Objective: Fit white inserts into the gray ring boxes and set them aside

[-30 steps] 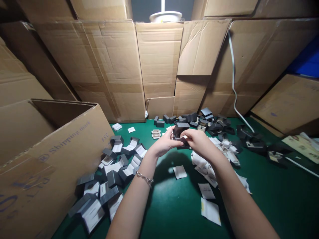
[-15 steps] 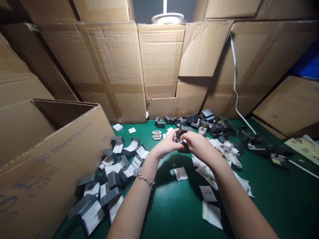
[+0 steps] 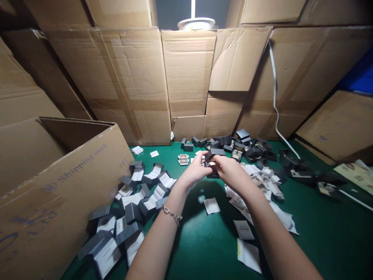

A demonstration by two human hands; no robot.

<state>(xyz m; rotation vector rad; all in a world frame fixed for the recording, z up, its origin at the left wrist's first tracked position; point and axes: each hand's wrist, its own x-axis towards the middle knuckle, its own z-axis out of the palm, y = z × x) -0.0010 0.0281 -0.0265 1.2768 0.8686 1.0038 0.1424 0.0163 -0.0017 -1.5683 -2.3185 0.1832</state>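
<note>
Over the green tabletop [image 3: 194, 249], left hand [image 3: 196, 170] and right hand [image 3: 230, 169], fingers curled, grip a black box [image 3: 215, 153] I judge light, stiff, best held by its sides.

Small black box [image 3: 216, 153] (partly hidden), held open

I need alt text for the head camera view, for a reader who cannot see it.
A person's left hand and right hand hold a small black box at a green table. Open dark boxes with white insides lie to the left, many white papers to the right, more black boxes farther back, and cardboard cartons stand behind.
</note>
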